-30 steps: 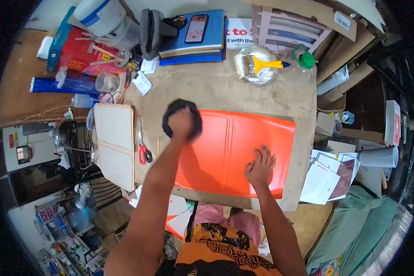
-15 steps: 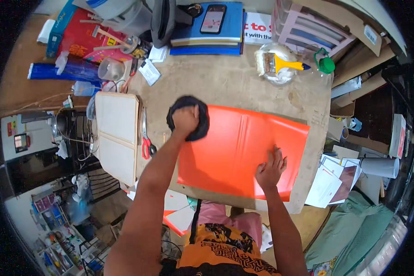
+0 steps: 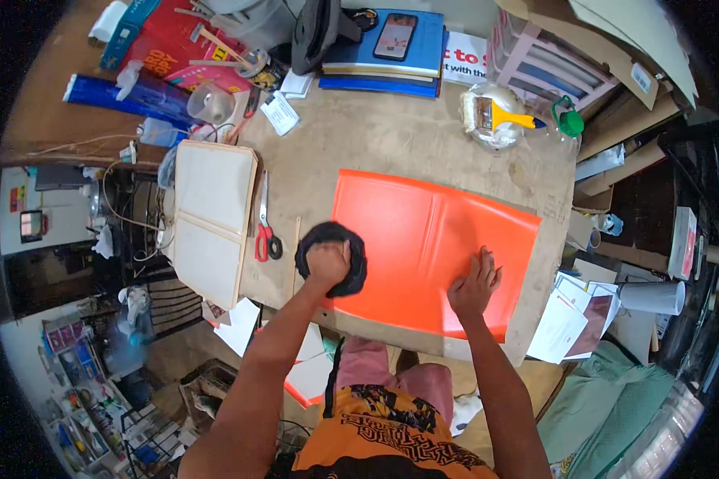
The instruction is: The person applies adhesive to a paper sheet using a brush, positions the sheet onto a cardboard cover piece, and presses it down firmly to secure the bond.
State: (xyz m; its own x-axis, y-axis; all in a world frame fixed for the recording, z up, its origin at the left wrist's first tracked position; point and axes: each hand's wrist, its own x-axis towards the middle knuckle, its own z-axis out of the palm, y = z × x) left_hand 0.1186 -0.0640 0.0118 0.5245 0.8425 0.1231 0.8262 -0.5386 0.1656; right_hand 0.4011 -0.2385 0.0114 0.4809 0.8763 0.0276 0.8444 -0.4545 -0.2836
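Note:
My left hand [image 3: 327, 259] grips a black bunched pad [image 3: 347, 281], pressed on the lower left part of an orange sheet [image 3: 391, 235] that lies on the worktable [image 3: 375, 136]. Two parallel creases run down the sheet's middle. My right hand [image 3: 475, 283] rests on the sheet's right side, fingers spread, holding nothing. Left of the sheet are a thin stick [image 3: 296, 247], red-and-black-handled scissors [image 3: 267, 243] and a pale folded board [image 3: 212, 199].
Along the back sit blue folders with a phone [image 3: 395, 36], dark padded objects, a yellow brush [image 3: 511, 118] on a bowl, a green-capped jug [image 3: 570, 121] and plastic drawers [image 3: 535, 64]. Loose papers [image 3: 559, 327] lie at right; cups and tubes crowd the back left.
My left hand has moved down toward me with the black pad, from the sheet's upper left to its lower left. My right hand stays on the sheet; the view has shifted slightly.

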